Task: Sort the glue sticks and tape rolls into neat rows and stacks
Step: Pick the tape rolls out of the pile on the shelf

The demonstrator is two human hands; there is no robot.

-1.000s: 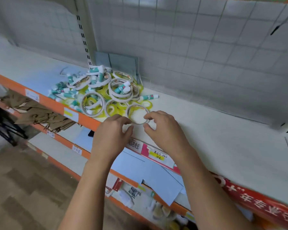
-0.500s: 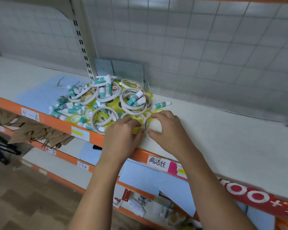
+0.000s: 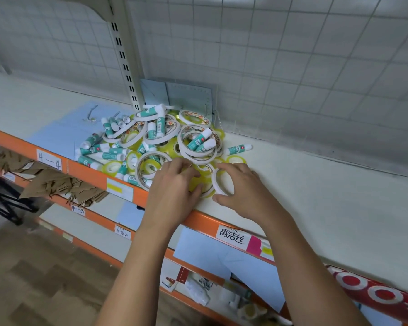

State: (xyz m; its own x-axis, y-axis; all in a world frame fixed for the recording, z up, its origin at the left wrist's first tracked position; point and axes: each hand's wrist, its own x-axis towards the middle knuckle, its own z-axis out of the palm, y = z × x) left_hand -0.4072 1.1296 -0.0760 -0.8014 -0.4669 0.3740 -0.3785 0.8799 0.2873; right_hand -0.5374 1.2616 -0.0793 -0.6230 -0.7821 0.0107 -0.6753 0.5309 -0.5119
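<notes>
So, flat matte white shelf (image 3: pixel 316 196) with a glossy orange front lip and a wire grid panel (image 3: pixel 292 55) behind it. The heap (image 3: pixel 156 140) sits around 11 o'clock from the hands: a jumble of thin white paper-looking tape rings, smaller glossy yellowish see-through rolls (image 3: pixel 199 178), and stubby glue sticks (image 3: pixel 97 150) with teal labels and white caps, lying every which way, nothing lined up. One stray glue stick (image 3: pixel 238 149) lies flat at the heap's 3 o'clock edge. The right hand (image 3: pixel 243 189) has its fingers and thumb curled round a white tape ring (image 3: pixel 215 184), tipped up on edge at the heap's 5 o'clock side. The left hand (image 3: pixel 172 187), just beside it at 9 o'clock, has its fingers bent down and thumb closed on the yellowish see-through rolls near the shelf's front edge
</notes>
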